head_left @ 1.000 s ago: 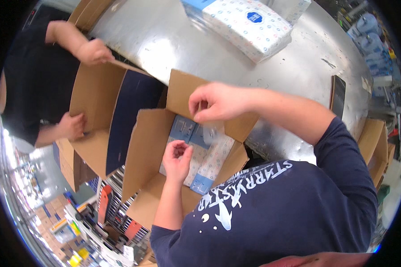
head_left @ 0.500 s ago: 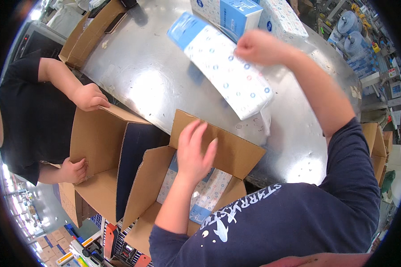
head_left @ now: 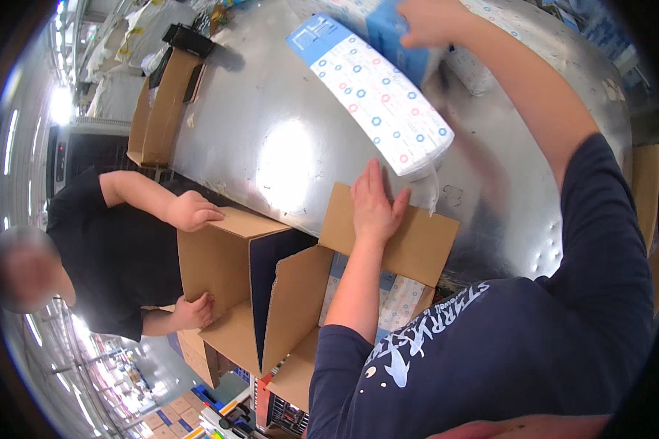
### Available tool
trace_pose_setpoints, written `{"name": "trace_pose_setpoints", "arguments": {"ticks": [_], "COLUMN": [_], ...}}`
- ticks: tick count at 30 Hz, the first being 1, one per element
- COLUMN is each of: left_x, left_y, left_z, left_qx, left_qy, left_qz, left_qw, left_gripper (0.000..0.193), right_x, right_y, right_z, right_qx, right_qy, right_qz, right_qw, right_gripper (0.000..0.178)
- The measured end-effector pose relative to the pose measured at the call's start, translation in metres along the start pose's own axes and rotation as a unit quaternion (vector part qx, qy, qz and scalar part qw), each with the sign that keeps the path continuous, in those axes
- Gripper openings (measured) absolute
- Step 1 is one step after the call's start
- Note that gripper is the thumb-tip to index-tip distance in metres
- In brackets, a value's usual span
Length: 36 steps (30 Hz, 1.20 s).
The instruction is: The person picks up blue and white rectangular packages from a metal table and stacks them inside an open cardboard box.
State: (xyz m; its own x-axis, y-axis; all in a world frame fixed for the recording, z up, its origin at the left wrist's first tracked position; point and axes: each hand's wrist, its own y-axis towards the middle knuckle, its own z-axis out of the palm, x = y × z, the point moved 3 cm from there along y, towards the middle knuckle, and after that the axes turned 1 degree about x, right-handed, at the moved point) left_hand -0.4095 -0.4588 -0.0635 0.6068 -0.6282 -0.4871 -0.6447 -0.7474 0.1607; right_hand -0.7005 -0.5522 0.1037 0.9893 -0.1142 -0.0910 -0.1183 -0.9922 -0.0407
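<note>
My left hand, fingers spread, reaches over the raised far flap of an open cardboard box. Inside the box lie patterned white-and-blue packs, partly covered by my forearm. Just beyond my fingertips, a long white pack with a blue end and coloured dots lies aslant on the metal table. Farther back, my right hand has its bent fingers on the blue part of another pack, which looks blurred. The upper frame edge cuts off part of that hand and pack.
At left, another person's hands hold a second open carton against my box. The shiny metal table stretches behind. Another pack sits at the back right, and a cardboard tray stands at the far left edge.
My left hand has moved from above the box opening to its far flap. My right hand has left the front pack for the one behind it. The view has shifted.
</note>
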Motion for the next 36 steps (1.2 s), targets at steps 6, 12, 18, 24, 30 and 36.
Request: {"name": "trace_pose_setpoints", "arguments": {"ticks": [6, 12, 18, 24, 30, 36], "left_x": [-0.009, 0.035, -0.026, -0.095, -0.188, -0.198], "left_y": [0.01, 0.004, 0.057, -0.013, -0.027, -0.043], "left_z": [0.002, 0.022, -0.006, -0.023, -0.006, -0.008], "left_qx": [0.011, 0.002, -0.014, 0.142, 0.361, 0.259], "left_qy": [-0.076, -0.389, -0.693, -0.501, -0.427, -0.514], "left_qz": [-0.02, -0.123, -0.177, -0.297, -0.262, -0.15], "left_qw": [0.997, 0.913, 0.699, 0.8, 0.787, 0.804], "left_gripper": [0.069, 0.061, 0.079, 0.057, 0.054, 0.066], "right_x": [-0.089, -0.107, -0.071, -0.087, -0.17, -0.158], "right_y": [-0.058, -0.022, -0.062, -0.227, -0.381, -0.385], "right_z": [-0.013, 0.038, 0.036, 0.039, 0.117, 0.148], "right_qx": [-0.104, -0.018, -0.008, 0.021, 0.176, 0.085], "right_qy": [0.012, 0.25, 0.212, 0.2, 0.704, 0.808], "right_qz": [0.103, 0.125, 0.087, -0.012, 0.162, 0.098], "right_qw": [0.989, 0.96, 0.973, 0.979, 0.669, 0.575], "right_gripper": [0.076, 0.083, 0.082, 0.074, 0.076, 0.079]}}
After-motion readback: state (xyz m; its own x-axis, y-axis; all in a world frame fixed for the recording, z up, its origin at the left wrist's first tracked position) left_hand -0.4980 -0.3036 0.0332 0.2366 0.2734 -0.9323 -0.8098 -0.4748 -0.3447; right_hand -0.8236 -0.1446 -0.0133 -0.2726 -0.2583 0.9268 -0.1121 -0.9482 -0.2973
